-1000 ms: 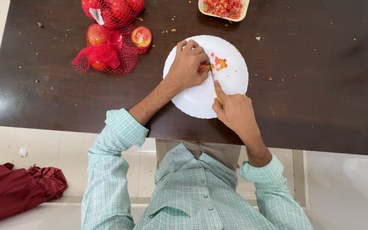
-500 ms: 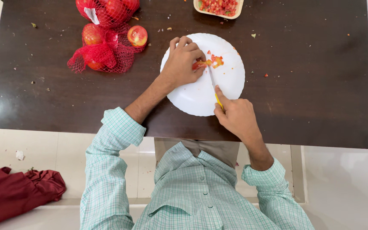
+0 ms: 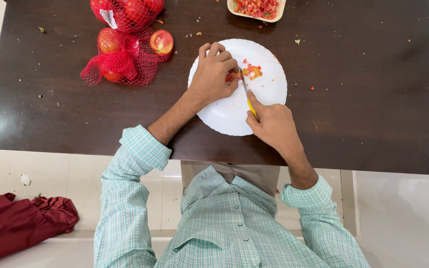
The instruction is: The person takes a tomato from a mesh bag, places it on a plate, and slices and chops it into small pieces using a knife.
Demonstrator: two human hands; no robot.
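Seemingly mid-cut, the head view shows the left hand pressing a small red tomato piece onto the white plate, its fingers curled down over the piece and closed on it. The right hand, at the plate's near rim, has its fingers wrapped tight around a yellow-handled knife whose blade points at the tomato piece. Diced bits lie just beside the blade on the plate. By the look of it, the slicing is under way, and the next stroke calls for a steady hold close to the blade.

Beyond the plate's far rim sits a tray of chopped tomato; left of the plate, a red net bag of tomatoes. The dark counter is flecked with scraps. Nearer than the plate, pale floor tiles show, with a dark red cloth.
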